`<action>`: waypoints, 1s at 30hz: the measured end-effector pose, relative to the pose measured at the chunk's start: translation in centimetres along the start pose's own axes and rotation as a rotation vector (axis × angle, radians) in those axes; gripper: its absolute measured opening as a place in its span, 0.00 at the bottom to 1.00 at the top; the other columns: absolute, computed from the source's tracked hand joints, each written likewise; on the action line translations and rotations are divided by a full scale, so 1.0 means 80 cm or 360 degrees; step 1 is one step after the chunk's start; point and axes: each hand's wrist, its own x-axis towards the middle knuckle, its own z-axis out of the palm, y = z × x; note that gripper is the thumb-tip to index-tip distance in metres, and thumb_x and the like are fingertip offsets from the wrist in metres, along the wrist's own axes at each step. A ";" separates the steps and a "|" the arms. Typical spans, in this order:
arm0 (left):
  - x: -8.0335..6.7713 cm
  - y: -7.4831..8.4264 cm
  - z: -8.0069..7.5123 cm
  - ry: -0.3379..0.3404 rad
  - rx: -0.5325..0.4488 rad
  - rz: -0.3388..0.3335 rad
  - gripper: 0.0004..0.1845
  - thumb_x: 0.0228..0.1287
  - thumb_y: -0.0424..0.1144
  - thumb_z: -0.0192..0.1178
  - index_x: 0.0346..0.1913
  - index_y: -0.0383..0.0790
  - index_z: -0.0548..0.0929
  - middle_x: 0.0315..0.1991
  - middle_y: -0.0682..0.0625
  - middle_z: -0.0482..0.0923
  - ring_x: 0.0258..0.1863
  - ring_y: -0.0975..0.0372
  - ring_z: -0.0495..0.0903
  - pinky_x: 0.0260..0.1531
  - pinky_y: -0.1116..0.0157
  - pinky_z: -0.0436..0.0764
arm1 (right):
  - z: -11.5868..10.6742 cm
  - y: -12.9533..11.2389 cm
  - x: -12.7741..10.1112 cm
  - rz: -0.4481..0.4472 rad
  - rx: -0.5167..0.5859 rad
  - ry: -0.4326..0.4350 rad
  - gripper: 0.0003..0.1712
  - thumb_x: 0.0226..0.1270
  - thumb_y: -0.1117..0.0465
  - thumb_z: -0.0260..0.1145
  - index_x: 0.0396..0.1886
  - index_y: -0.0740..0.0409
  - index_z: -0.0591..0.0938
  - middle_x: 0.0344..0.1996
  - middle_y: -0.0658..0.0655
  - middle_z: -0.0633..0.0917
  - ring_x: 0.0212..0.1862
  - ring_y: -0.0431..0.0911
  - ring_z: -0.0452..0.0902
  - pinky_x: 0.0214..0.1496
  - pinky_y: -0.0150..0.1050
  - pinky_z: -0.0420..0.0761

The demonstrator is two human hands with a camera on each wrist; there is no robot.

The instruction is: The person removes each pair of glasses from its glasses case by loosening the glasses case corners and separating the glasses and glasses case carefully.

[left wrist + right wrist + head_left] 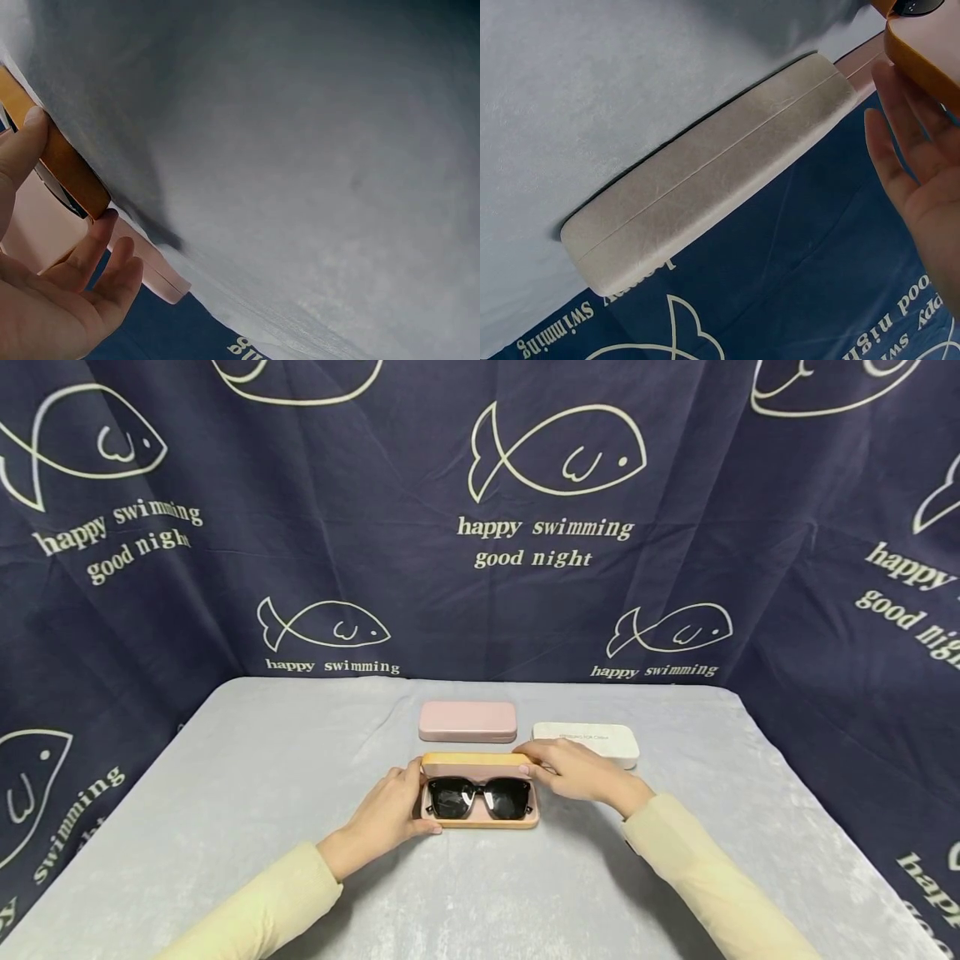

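Your left hand [390, 806] cups the left end of the open tan wooden glasses case [480, 793], thumb on its raised lid; your right hand [573, 770] rests straight fingers on the lid's right end. The case sits mid-table on the grey cloth [262, 793], holding black square-framed sunglasses [480, 797]

Probably a staged recording booth; fish-print curtain [540, 527] surrounds grey-clothed table [262, 793].
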 end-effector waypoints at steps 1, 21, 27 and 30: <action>0.000 0.000 0.000 -0.0001 -0.0002 -0.0001 0.53 0.37 0.54 0.72 0.62 0.26 0.60 0.46 0.40 0.78 0.44 0.51 0.75 0.48 0.55 0.74 | 0.000 0.000 0.000 -0.0006 -0.0016 0.0015 0.19 0.70 0.51 0.50 0.52 0.54 0.77 0.46 0.49 0.81 0.48 0.41 0.77 0.52 0.42 0.76; -0.001 -0.002 -0.001 -0.0010 0.0039 0.0022 0.52 0.38 0.55 0.71 0.62 0.26 0.60 0.46 0.41 0.78 0.44 0.52 0.75 0.49 0.56 0.74 | -0.009 -0.013 0.000 -0.0172 -0.0274 0.0375 0.17 0.65 0.55 0.58 0.51 0.56 0.77 0.48 0.51 0.80 0.52 0.45 0.75 0.55 0.43 0.73; -0.002 -0.004 0.000 -0.0005 0.0057 0.0042 0.53 0.38 0.56 0.71 0.62 0.26 0.60 0.46 0.40 0.78 0.43 0.52 0.75 0.49 0.56 0.74 | -0.011 -0.024 0.002 -0.0289 -0.0328 0.0456 0.15 0.63 0.57 0.61 0.49 0.57 0.78 0.46 0.52 0.80 0.49 0.45 0.76 0.52 0.42 0.75; -0.002 -0.004 0.000 -0.0006 0.0067 0.0046 0.53 0.38 0.57 0.70 0.62 0.26 0.59 0.48 0.39 0.78 0.44 0.51 0.75 0.50 0.56 0.74 | -0.011 -0.030 0.003 -0.0353 -0.0345 0.0495 0.14 0.61 0.59 0.62 0.47 0.57 0.79 0.45 0.52 0.80 0.47 0.44 0.76 0.51 0.41 0.75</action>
